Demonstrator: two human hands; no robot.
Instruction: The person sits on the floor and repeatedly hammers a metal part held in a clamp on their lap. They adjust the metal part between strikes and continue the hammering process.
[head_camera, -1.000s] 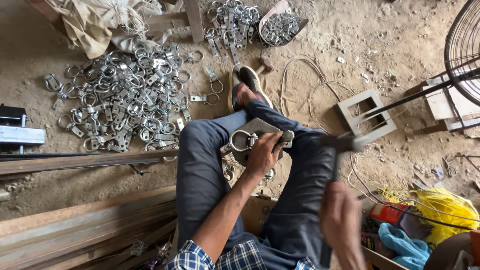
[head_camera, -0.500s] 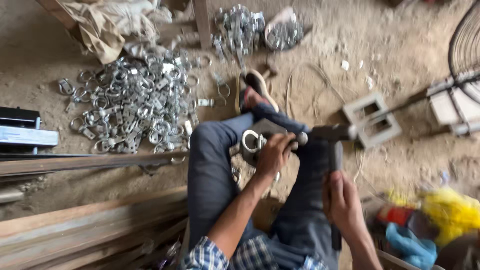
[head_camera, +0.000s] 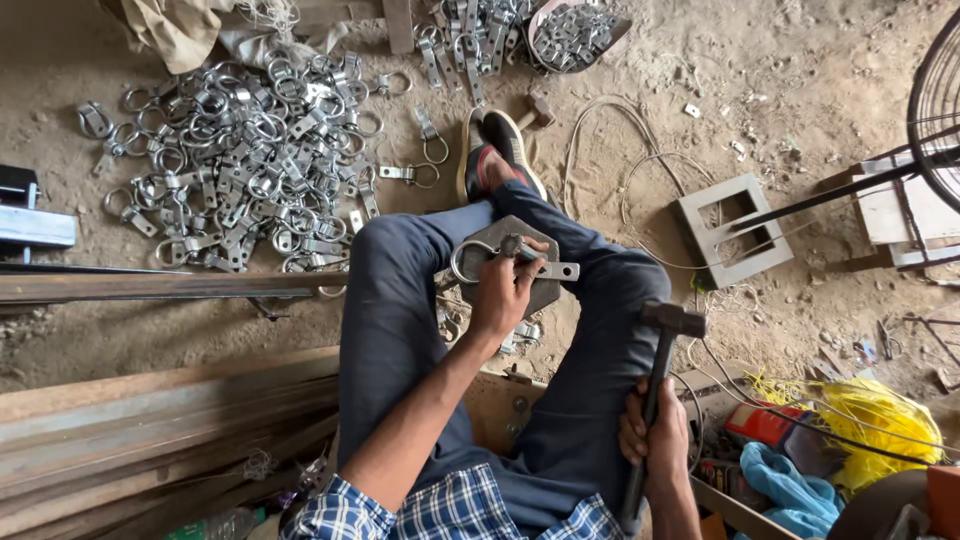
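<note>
- Two hands share the work: the left hand (head_camera: 500, 295) pinches a metal ring clasp (head_camera: 515, 258) flat on a grey metal block (head_camera: 520, 270) between the knees, fingers pressed together over the strap.
- Fingers of the right hand (head_camera: 655, 435) are wrapped tight round a hammer (head_camera: 660, 385), its head raised beside the right knee.
- A strike landing off-centre could catch the pinching fingertips, which lie just beside the clasp's strap.
- The clasp may skid from under the fingers if the pinch is loose.
</note>
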